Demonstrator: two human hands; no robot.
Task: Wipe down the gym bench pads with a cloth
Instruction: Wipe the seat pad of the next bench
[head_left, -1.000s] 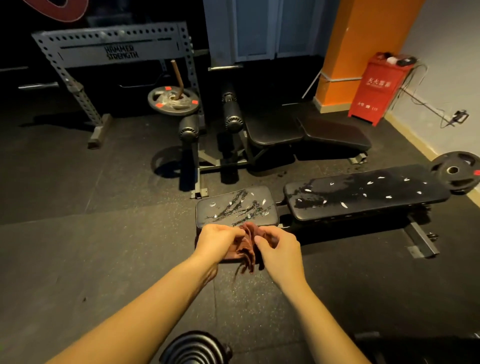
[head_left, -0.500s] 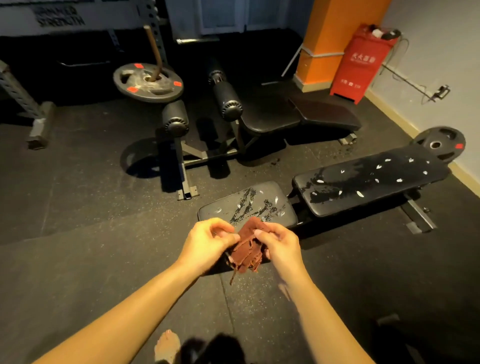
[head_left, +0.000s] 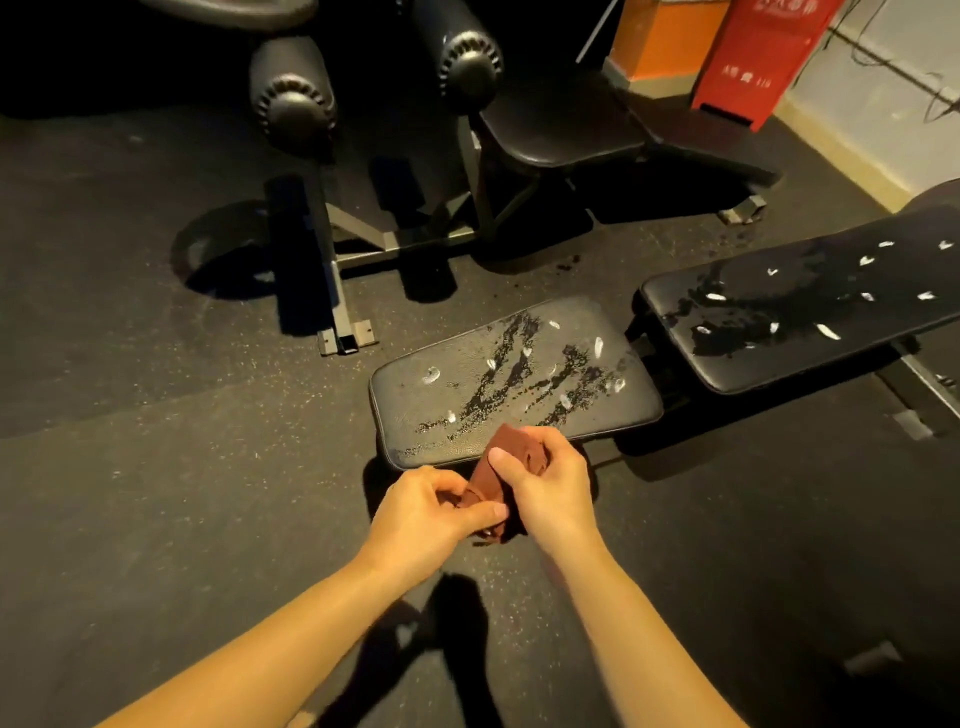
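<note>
A black gym bench stands on the floor ahead, made of a short seat pad (head_left: 447, 389) and a long back pad (head_left: 810, 332) to its right. Both pads carry dark wet streaks and small white smears. A bunched reddish-brown cloth (head_left: 485, 475) hangs just over the near edge of the seat pad. My left hand (head_left: 426, 514) pinches its lower end. My right hand (head_left: 548, 480) grips its upper part, thumb across the cloth.
A second black bench (head_left: 566, 124) with two roller pads (head_left: 291, 88) and a metal frame stands behind on the dark rubber floor. At the back right are a red box (head_left: 748, 62) and an orange column (head_left: 654, 36). A pale wall runs along the right.
The view has moved closer and tilted down, so the seat pad now fills more of the frame. My hands have shifted on the cloth, gathering it tighter near the seat pad's near edge.
</note>
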